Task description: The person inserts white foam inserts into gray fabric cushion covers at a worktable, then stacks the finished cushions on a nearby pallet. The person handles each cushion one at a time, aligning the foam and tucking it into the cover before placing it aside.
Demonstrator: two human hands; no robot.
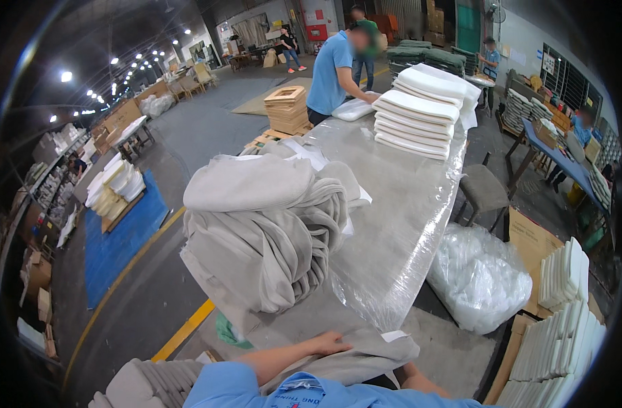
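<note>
A grey fabric cushion cover [375, 355] is spread close to my body at the near end of the plastic-wrapped table [392, 224]. My left hand [330, 343] is closed on the cover's left part, its fingers curled against the cloth. At the cover's right end, my right hand [406, 372] is mostly hidden by the cloth, so its fingers do not show. A small white tag [394, 336] sticks out along the cover's far edge. Ahead to the left, a tall heap of similar grey covers [256, 231] rests on the table.
White foam pads [420, 112] are stacked at the table's far end, beside a person in blue [329, 71]. To the right lie a bag of clear plastic [481, 272] and more white pads [552, 353]. Grey cushions [148, 384] are piled at lower left.
</note>
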